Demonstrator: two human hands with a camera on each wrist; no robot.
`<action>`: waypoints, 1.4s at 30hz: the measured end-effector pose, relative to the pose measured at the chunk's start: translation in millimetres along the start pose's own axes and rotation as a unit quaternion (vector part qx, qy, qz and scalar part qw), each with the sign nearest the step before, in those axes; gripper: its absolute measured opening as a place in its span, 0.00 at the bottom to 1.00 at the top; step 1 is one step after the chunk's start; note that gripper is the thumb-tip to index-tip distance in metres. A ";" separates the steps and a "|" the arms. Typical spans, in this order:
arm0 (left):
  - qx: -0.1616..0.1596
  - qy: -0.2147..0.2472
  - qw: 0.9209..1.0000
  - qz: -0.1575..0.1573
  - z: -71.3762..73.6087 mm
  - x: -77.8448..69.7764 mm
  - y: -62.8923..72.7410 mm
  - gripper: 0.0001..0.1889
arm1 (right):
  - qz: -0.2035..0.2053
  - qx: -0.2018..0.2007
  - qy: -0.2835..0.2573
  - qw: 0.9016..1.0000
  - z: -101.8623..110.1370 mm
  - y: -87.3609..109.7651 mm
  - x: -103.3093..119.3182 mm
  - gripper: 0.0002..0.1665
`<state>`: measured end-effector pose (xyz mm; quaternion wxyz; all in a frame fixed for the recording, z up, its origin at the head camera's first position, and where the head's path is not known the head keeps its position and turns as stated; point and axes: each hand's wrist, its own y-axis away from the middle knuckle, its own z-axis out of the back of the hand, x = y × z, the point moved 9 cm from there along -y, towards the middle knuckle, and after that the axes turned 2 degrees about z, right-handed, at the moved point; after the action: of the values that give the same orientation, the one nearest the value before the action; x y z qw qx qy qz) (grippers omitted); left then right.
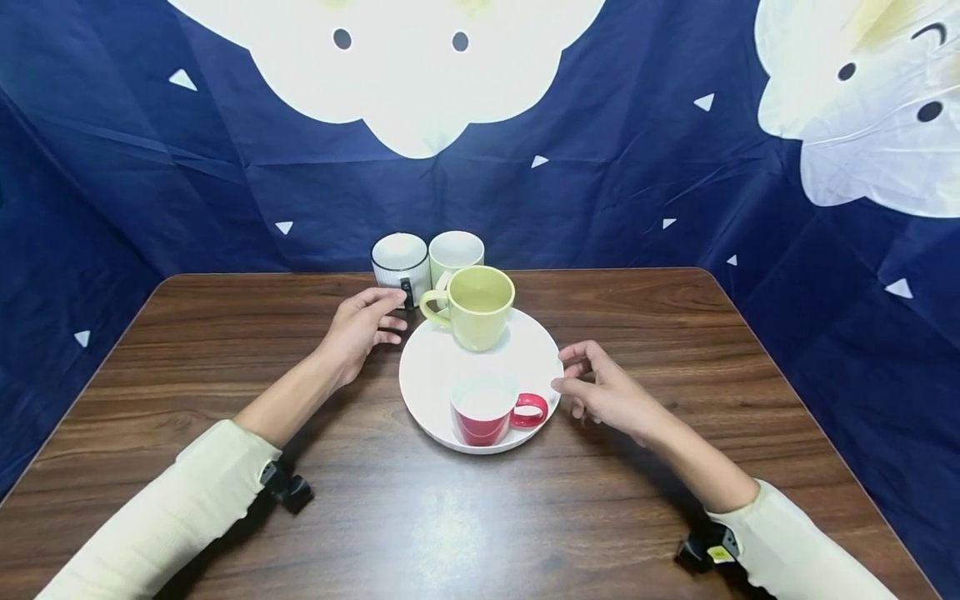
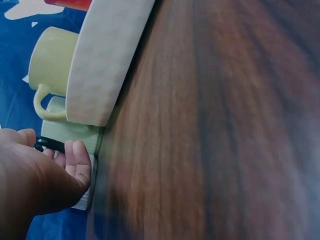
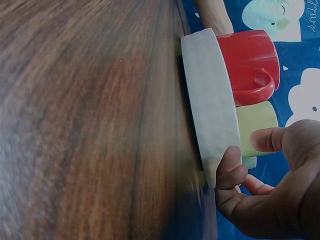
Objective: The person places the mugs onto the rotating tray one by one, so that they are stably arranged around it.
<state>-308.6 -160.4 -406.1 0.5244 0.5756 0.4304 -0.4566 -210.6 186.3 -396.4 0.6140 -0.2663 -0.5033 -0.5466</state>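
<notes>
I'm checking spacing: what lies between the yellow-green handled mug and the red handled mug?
The head view shows only a bare stretch of the round white plate between them.

I have a dark brown wood-grain table (image 1: 465, 517) across the lower frame, glossy at bottom centre. Beyond it I face a creased navy cloth (image 1: 615, 192): a big white cloud (image 1: 420, 83) at top centre, another cloud (image 1: 862, 142) at upper right, white triangles (image 1: 703, 102) scattered between. My right wrist view catches lettering (image 3: 313, 15), upper right.
</notes>
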 end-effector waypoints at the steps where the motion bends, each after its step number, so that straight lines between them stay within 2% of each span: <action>1: 0.001 0.003 1.000 0.003 -1.2 0.5 -0.8 0.17 | -0.001 0.001 -0.001 1.000 -0.7 -0.2 -0.6 0.34; 8: 0.016 0.016 1.000 0.009 -8.8 0.0 -8.2 0.17 | 0.006 0.022 0.000 1.000 -3.1 -1.4 -3.8 0.38; 13: 0.011 0.009 1.000 0.013 -9.9 0.6 -11.0 0.19 | 0.011 0.043 -0.043 0.998 -6.3 -1.9 -2.6 0.39; 19: 0.003 0.022 1.000 0.015 -10.8 1.8 -14.8 0.17 | 0.020 0.041 -0.076 0.996 -9.2 -4.9 0.9 0.38; 28: 0.004 0.030 0.999 0.015 -11.0 -0.8 -17.2 0.12 | 0.023 0.021 -0.059 0.998 -6.9 -9.3 -0.3 0.35; 42: -0.004 0.027 1.000 0.014 2.0 -5.5 -7.9 0.11 | 0.027 0.023 -0.048 0.998 -3.2 -14.4 -1.3 0.34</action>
<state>-317.6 -161.9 -402.4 0.5210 0.5916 0.4383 -0.4318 -223.0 180.2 -401.9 0.6098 -0.2917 -0.5373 -0.5044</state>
